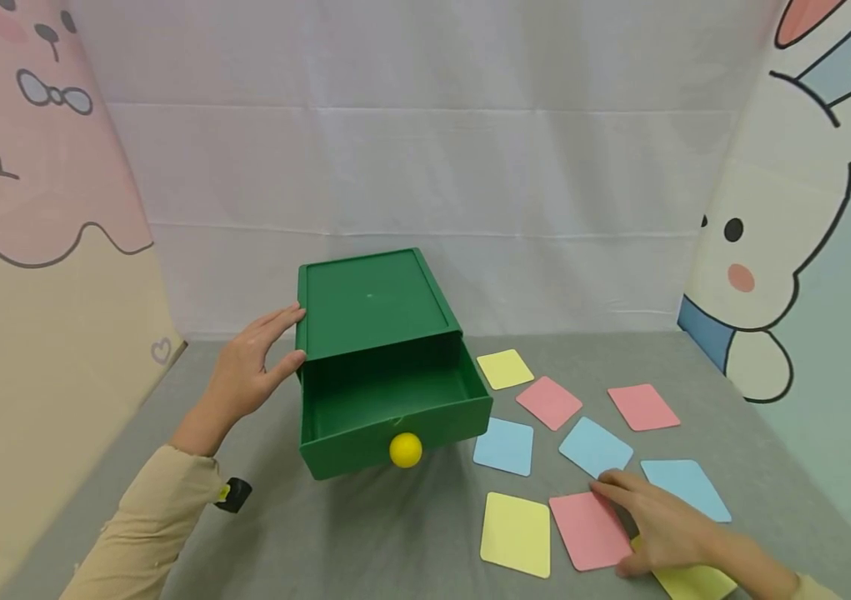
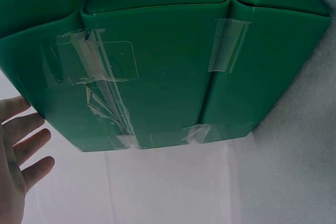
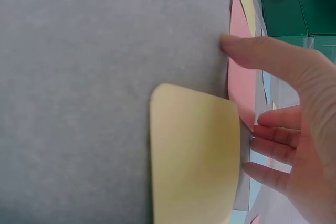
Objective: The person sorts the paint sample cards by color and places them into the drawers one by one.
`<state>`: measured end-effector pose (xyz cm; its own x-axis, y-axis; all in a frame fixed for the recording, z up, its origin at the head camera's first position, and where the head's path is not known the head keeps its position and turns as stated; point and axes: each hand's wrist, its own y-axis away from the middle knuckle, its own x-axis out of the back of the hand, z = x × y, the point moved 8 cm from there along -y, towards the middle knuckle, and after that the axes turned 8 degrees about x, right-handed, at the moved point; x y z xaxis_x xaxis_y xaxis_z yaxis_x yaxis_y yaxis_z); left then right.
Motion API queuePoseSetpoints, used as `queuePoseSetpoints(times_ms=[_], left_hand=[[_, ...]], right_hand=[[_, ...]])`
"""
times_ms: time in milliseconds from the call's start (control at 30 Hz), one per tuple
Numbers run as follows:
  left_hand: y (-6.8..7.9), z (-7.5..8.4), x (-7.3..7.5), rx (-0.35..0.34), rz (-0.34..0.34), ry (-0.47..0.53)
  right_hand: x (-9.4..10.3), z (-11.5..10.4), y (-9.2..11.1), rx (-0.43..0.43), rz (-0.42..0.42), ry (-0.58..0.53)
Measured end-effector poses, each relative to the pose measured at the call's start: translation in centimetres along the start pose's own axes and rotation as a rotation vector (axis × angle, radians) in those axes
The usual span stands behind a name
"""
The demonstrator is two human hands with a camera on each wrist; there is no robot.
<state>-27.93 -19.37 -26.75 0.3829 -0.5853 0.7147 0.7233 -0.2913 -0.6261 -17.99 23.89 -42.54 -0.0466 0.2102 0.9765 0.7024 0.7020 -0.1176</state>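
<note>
A green drawer box [image 1: 372, 300] stands at the centre, its top drawer [image 1: 365, 400] pulled out and bare inside, with a yellow ball knob [image 1: 406, 450] on the front. My left hand [image 1: 248, 367] touches the box's left side, fingers and thumb extended. In the left wrist view, clear tape [image 2: 100, 66] joins several green sections [image 2: 152, 77]. On the right, my right hand [image 1: 665, 517] reaches over a pink card [image 1: 583, 533], its thumb and fingers spread about the card's right side. A yellow card [image 1: 695, 582] lies partly under that hand.
Other square cards lie on the grey table [image 1: 260, 550]: yellow [image 1: 515, 533], blue [image 1: 503, 446], blue [image 1: 594, 447], blue [image 1: 688, 487], pink [image 1: 643, 407], pink [image 1: 548, 402] and yellow [image 1: 504, 369]. A white cloth [image 1: 425, 167] hangs behind the box.
</note>
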Motion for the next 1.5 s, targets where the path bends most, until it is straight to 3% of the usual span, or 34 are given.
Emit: queuePoseSetpoints(times_ms=[267, 600, 1000, 1200, 1500], left_hand=[[0.0, -0.1, 0.1, 0.011, -0.004, 0.003], [-0.1, 0.1, 0.0, 0.007, -0.011, -0.017], [-0.2, 0.2, 0.0, -0.002, -0.007, -0.010], [-0.2, 0.1, -0.1, 0.002, -0.011, -0.007], [0.0, -0.1, 0.0, 0.011, -0.009, 0.004]], right_hand=[[0.2, -0.1, -0.3, 0.009, -0.033, -0.009], [1.1, 0.0, -0.1, 0.023, 0.034, 0.056], [6.8, -0.2, -1.9, 0.022, 0.131, 0.093], [10.7, -1.4, -4.6, 0.129, 0.210, 0.112], [16.1, -3.1, -9.3, 0.172, 0.228, 0.027]])
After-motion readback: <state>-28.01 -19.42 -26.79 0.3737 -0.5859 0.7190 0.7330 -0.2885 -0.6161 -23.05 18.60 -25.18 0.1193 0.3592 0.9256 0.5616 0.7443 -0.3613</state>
